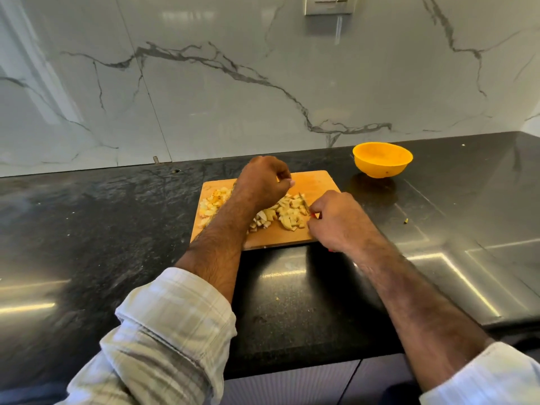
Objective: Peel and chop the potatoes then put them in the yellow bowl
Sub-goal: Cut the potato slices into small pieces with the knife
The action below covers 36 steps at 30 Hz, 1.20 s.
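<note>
A wooden cutting board (pixel 314 182) lies on the black counter, covered with chopped potato pieces (pixel 287 216) in the middle and a second heap (pixel 211 204) at its left. My right hand (pixel 336 220) is shut on a knife (pixel 304 203) with a red handle; the blade rests against the right side of the middle pile. My left hand (pixel 263 182) hovers above the pile with fingers curled; whether it holds pieces is hidden. The yellow bowl (pixel 382 159) stands off the board at the back right, and looks empty.
The black stone counter (pixel 117 229) runs left and right, with its front edge near me. A marble wall (pixel 233 83) rises right behind the board and bowl. Small scraps (pixel 406 221) lie on the counter to the right.
</note>
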Tool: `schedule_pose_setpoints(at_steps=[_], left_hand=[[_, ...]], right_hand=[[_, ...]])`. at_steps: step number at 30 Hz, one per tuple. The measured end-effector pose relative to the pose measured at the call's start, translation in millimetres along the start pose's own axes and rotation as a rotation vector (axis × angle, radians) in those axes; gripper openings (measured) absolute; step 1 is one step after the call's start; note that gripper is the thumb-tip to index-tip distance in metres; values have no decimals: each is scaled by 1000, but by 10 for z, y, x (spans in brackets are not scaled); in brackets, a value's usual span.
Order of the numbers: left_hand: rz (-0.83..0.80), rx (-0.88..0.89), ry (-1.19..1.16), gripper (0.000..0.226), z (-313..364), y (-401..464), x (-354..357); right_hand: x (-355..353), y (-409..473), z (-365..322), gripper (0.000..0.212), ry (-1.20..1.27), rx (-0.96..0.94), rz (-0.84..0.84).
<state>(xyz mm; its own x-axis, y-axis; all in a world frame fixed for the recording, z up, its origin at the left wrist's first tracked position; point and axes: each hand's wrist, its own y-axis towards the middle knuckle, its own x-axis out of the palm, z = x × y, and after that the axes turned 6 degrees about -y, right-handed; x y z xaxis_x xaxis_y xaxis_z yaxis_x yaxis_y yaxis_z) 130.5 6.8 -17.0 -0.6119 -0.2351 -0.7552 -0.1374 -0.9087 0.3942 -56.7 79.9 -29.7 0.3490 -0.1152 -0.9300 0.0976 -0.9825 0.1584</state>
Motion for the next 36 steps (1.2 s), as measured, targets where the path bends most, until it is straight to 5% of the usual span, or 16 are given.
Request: schedule_pose_setpoints(at_steps=[4,7,13,27,36], left_hand=[[-22,-13,8,12,71,20,14],[-199,30,26,16,280,118,229],[-478,139,58,32,665,355,642],[-404,114,50,14,452,146,477],[-331,70,-30,13,347,105,485]], right_hand=[[-242,-6,300,27,96,26,78],[-416,-150,543,9,199,49,115],[-478,-340,728,18,245,116,180],[-235,-317,475,36,174,155,81],[-138,-211,240,24,-66,142,-31]])
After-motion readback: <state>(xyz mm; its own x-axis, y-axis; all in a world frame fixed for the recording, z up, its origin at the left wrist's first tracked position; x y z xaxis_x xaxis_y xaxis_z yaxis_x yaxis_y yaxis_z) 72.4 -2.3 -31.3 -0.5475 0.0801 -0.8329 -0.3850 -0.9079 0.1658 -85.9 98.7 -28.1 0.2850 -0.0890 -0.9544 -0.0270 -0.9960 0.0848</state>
